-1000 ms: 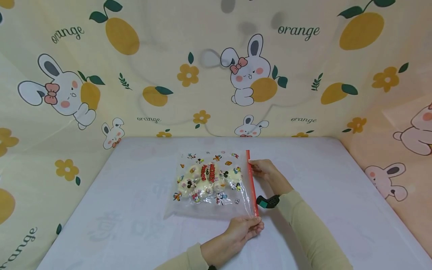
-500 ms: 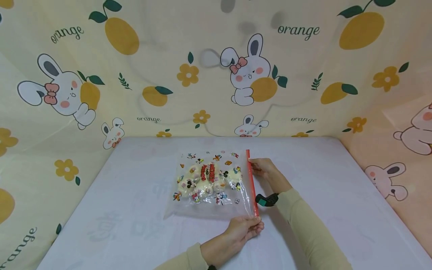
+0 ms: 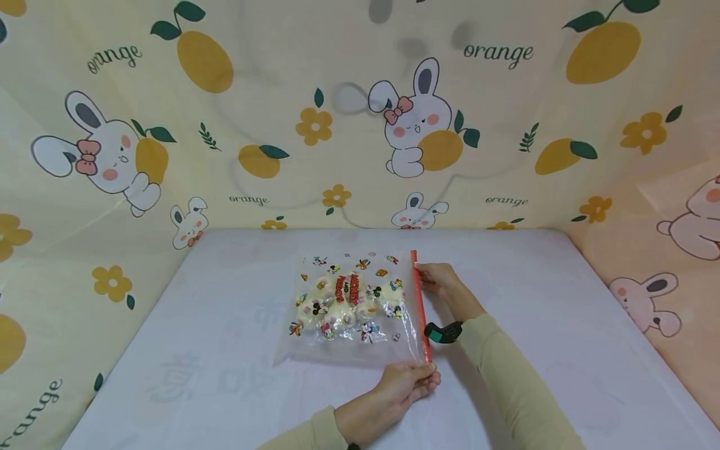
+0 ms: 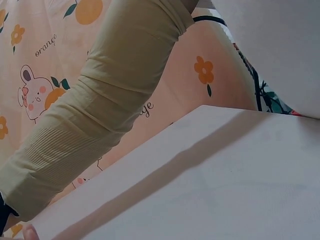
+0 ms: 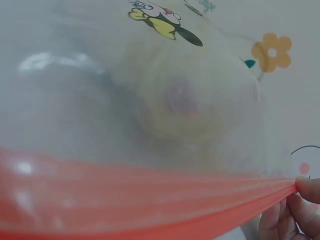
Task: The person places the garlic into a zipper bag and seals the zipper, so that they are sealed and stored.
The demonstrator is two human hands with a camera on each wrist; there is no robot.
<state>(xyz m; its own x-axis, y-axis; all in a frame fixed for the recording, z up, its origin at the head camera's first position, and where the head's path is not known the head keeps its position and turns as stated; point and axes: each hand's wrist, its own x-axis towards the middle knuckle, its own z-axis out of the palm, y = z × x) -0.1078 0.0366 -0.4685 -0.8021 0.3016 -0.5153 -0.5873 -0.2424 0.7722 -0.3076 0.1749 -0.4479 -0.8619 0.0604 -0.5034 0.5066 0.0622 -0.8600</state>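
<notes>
A clear zip bag (image 3: pixel 349 351) printed with cartoon characters lies on the table, its red zip edge (image 3: pixel 420 306) on the right side. Several pale, rounded things (image 3: pixel 342 315) are inside; the film and print blur what they are. My left hand (image 3: pixel 394 390) pinches the near end of the red edge between thumb and fingers. At the far end, my right hand (image 3: pixel 444 284) grips the same edge. Close up in the right wrist view, the red edge (image 5: pixel 140 200) runs taut to the pinching fingers (image 5: pixel 307 190). Only a fingertip (image 4: pixel 30 232) shows in the left wrist view.
The white-covered table (image 3: pixel 225 350) extends on both sides of the bag. A patterned cloth backdrop (image 3: pixel 349 137) with rabbits and oranges rises behind it and at the sides. A black wrist device (image 3: pixel 444 332) on the right wrist sits close beside the red edge.
Both hands keep their hold at the two ends of the red edge. The right wrist has shifted very slightly left; the bag stays in place.
</notes>
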